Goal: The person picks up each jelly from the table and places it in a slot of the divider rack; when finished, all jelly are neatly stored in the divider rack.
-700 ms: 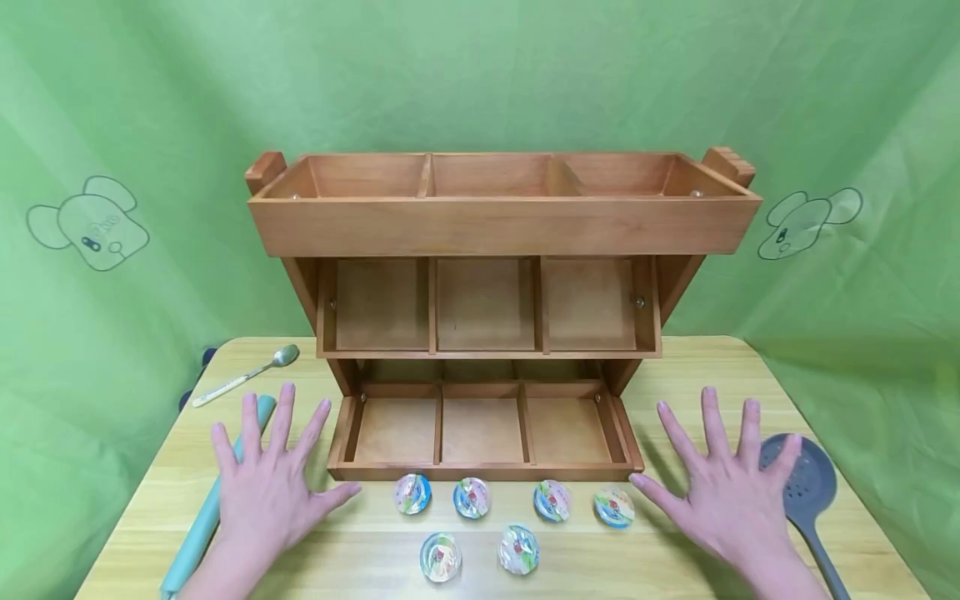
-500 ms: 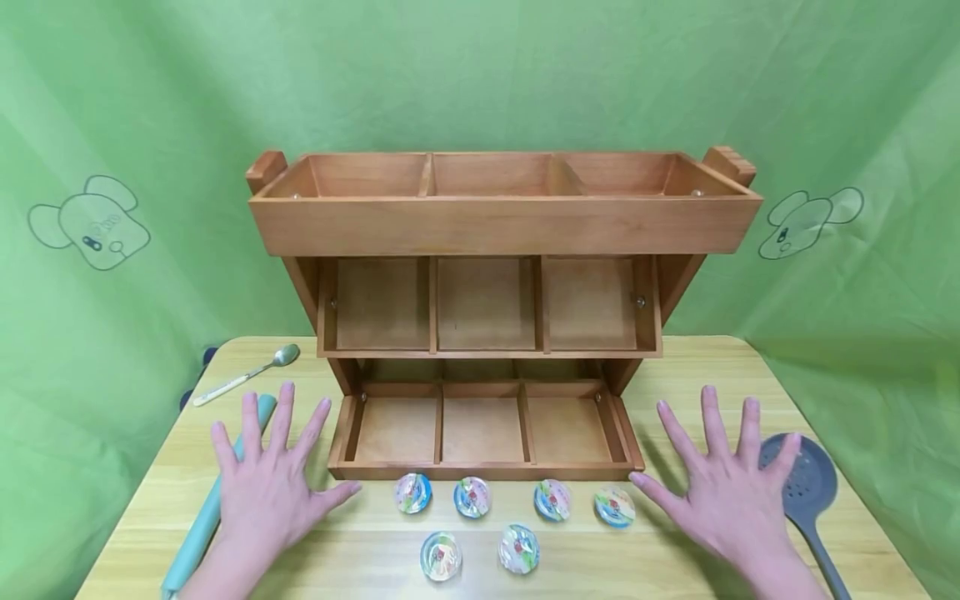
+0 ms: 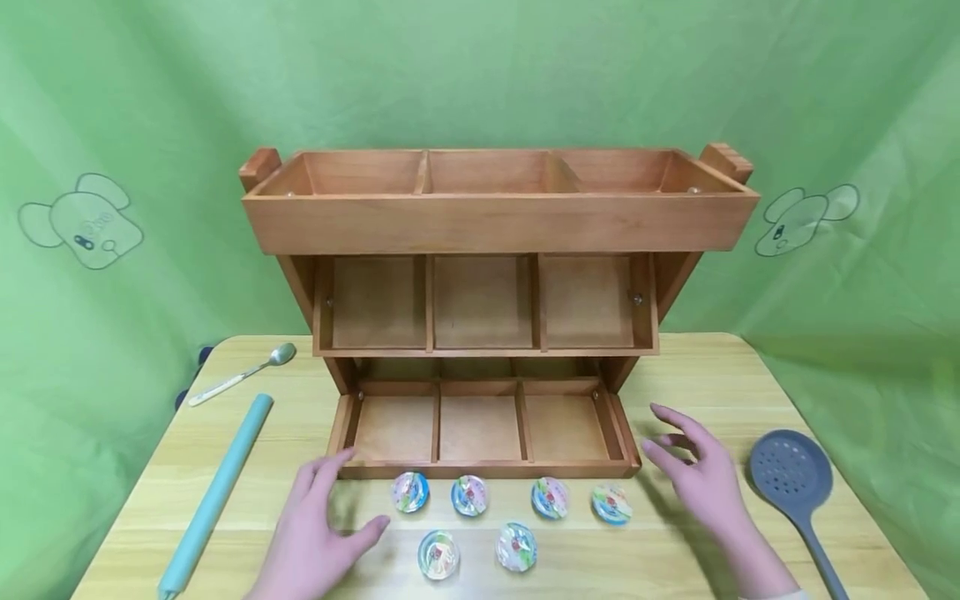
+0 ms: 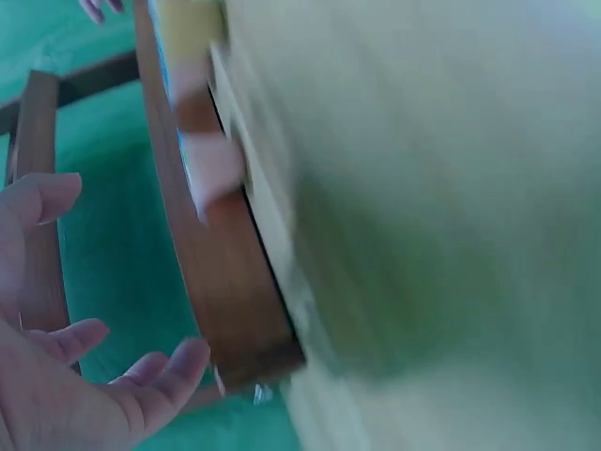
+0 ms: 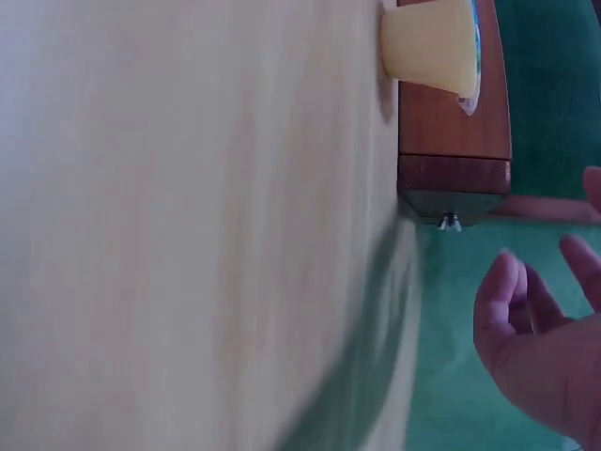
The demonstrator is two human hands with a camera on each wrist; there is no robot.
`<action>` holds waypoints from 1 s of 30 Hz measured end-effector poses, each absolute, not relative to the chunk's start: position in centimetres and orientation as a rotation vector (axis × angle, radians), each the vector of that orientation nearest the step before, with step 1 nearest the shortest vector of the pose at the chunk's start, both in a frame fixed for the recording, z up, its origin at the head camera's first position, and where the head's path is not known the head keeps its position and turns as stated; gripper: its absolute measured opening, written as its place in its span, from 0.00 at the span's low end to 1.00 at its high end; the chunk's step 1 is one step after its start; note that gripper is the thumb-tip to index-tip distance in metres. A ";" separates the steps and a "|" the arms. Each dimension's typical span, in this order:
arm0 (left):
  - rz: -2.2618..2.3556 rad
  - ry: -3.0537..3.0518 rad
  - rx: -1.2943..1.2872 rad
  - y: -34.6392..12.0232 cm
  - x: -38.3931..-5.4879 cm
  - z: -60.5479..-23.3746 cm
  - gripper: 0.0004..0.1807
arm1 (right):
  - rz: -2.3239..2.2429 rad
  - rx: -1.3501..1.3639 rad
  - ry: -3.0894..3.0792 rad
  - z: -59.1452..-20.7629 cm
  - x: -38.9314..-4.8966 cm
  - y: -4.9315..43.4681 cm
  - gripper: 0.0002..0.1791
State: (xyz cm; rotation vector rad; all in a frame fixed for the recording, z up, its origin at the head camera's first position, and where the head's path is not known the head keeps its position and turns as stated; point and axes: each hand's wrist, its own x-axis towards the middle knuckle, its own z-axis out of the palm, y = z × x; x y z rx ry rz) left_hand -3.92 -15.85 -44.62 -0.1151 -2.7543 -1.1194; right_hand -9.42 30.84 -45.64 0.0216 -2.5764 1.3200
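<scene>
Several small jelly cups with printed film lids sit before the wooden rack. Nearest my left hand point(image 3: 311, 525) are a cup with a blue rim point(image 3: 410, 492) and a paler cup point(image 3: 438, 555). That hand hovers left of them, thumb apart from relaxed fingers, holding nothing. My right hand point(image 3: 701, 475) hangs in the air right of the rack's bottom tray, fingers loosely bent and nothing between them. The closest cup to it is the yellowish one point(image 3: 612, 504), whose side shows as a pale yellow cup point(image 5: 432, 45) in the right wrist view. The left wrist view is blurred.
The three-tier wooden rack point(image 3: 501, 225) stands mid-table, each tier split into three compartments. A teal stick-like roll point(image 3: 217, 496) and a spoon point(image 3: 243, 375) lie at left. On the right lies a grey slotted skimmer point(image 3: 791, 475). Green cloth point(image 3: 480, 75) hangs behind.
Both hands, earlier spread flat with fingers wide, have turned and relaxed. The left moved down and right toward the cups; the right drew slightly inward. The skimmer and teal roll are now uncovered.
</scene>
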 end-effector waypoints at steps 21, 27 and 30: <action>-2.159 -2.563 -0.238 -11.4 -1.7 -48.8 0.34 | 1.845 0.074 -2.590 -48.1 -13.2 31.2 0.26; -2.102 -2.531 -0.370 -10.9 -2.1 -49.8 0.32 | 1.880 0.060 -2.588 -48.3 -13.4 31.4 0.27; -2.038 -2.528 -0.429 -10.7 -2.2 -50.1 0.30 | 1.881 0.050 -2.587 -48.4 -13.4 31.4 0.27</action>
